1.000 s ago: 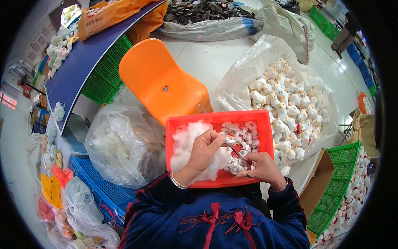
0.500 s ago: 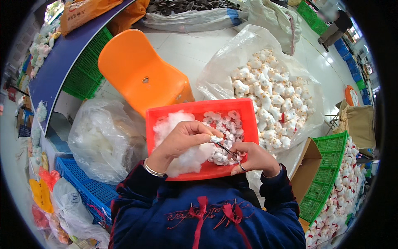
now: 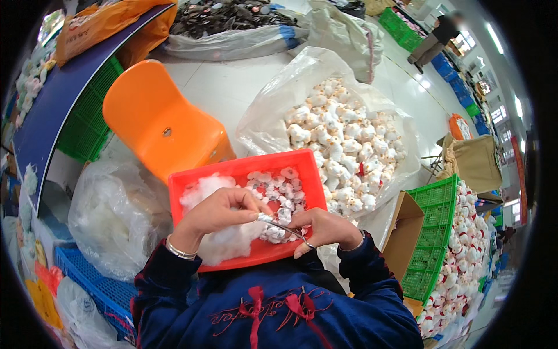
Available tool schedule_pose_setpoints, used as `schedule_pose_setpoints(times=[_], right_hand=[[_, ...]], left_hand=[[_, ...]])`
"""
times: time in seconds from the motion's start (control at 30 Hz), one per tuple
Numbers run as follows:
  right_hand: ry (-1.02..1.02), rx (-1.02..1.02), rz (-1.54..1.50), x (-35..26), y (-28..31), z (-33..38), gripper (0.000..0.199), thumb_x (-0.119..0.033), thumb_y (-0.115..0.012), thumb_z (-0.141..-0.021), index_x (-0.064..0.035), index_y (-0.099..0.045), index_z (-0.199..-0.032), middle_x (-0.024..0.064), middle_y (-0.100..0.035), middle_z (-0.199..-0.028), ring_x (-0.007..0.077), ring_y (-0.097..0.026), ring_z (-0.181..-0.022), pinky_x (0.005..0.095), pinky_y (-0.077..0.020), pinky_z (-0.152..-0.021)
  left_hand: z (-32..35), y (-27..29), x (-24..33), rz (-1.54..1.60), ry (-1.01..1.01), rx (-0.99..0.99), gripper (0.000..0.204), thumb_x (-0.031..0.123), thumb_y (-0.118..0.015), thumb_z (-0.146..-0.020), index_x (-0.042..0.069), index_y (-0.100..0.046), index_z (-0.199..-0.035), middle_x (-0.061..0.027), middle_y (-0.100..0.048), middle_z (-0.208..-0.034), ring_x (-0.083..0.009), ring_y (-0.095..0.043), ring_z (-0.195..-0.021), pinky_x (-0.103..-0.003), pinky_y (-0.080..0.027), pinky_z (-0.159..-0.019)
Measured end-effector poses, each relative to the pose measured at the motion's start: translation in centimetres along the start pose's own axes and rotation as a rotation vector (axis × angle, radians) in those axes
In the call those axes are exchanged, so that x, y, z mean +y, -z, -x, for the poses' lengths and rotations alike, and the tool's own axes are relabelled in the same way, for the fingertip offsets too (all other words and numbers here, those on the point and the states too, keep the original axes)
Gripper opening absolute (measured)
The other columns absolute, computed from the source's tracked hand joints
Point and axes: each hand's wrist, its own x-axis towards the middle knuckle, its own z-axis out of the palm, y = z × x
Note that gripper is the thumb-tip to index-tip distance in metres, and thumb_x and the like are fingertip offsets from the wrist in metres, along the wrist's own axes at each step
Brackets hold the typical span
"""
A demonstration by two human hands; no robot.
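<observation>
Over a red plastic tray (image 3: 238,166) on my lap, my left hand (image 3: 221,210) pinches a small white fabric piece (image 3: 265,217). My right hand (image 3: 326,228) grips a slim scissor-handled metal tool (image 3: 286,225), forceps or scissors; its tip meets that piece, and the fingers partly cover its loops. White fluffy stuffing (image 3: 232,244) fills the tray's left side, under my left wrist. Many small white fabric pieces (image 3: 285,192) with grey marks lie in its right part.
Beyond the tray stand an orange chair (image 3: 165,125) and a clear bag of white plush pieces (image 3: 343,145). A clear bag of stuffing (image 3: 119,215) and blue crate (image 3: 102,285) are left; a cardboard box (image 3: 404,232) and green crate (image 3: 430,232) right. A person (image 3: 439,35) stands far off.
The whole scene has shifted left in the picture as the view turned right. Both hands keep their hold, and the tool's tip stays at the white piece.
</observation>
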Motion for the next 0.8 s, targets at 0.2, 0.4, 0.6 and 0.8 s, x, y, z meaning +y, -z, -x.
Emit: schedule_pose_setpoints(times=[0.2, 0.4, 0.6, 0.8], right_hand=[[-0.052, -0.017, 0.064, -0.1, 0.0, 0.6, 0.045, -0.032, -0.094, -0.074, 0.0002, -0.075, -0.1, 0.0108, -0.07, -0.08, 0.0185, -0.065, -0.074, 0.0328, -0.0505, -0.067], [-0.018, -0.084, 0.015, -1.1, 0.4, 0.7, 0.037, -0.031, -0.09, -0.08, 0.0005, -0.072, -0.086, 0.0094, -0.064, -0.069, 0.0151, -0.059, -0.065, 0.0327, -0.0456, -0.061], [-0.066, -0.087, -0.025, -0.6, 0.3, 1.3, 0.041, -0.035, -0.089, -0.08, 0.0007, -0.068, -0.083, 0.0085, -0.06, -0.063, 0.0154, -0.055, -0.06, 0.0365, -0.0412, -0.055], [-0.057, 0.003, -0.047, -0.4, 0.3, 2.2, 0.039, -0.036, -0.089, -0.081, -0.0016, -0.07, -0.084, 0.0064, -0.062, -0.068, 0.0155, -0.057, -0.065, 0.0347, -0.0441, -0.061]], left_hand=[[0.3, -0.2, -0.9, -0.041, 0.021, 0.004, 0.011, 0.01, -0.075, -0.092, 0.004, -0.066, -0.088, -0.0158, -0.074, -0.112, -0.0211, -0.067, -0.108, -0.036, -0.05, -0.096], [0.3, -0.5, -1.2, 0.07, -0.101, -0.067, 0.02, 0.006, -0.069, -0.093, 0.0, -0.07, -0.112, -0.0137, -0.069, -0.127, -0.0198, -0.066, -0.112, -0.033, -0.052, -0.095], [0.1, -3.0, 0.3, -0.257, -0.079, -0.122, 0.033, -0.004, -0.063, -0.093, -0.002, -0.068, -0.126, -0.0113, -0.072, -0.116, -0.017, -0.071, -0.099, -0.03, -0.056, -0.089], [-0.5, -3.1, 0.0, -0.097, -0.03, 0.123, 0.016, -0.005, -0.063, -0.093, -0.003, -0.072, -0.107, -0.0081, -0.071, -0.095, -0.013, -0.069, -0.079, -0.027, -0.056, -0.075]])
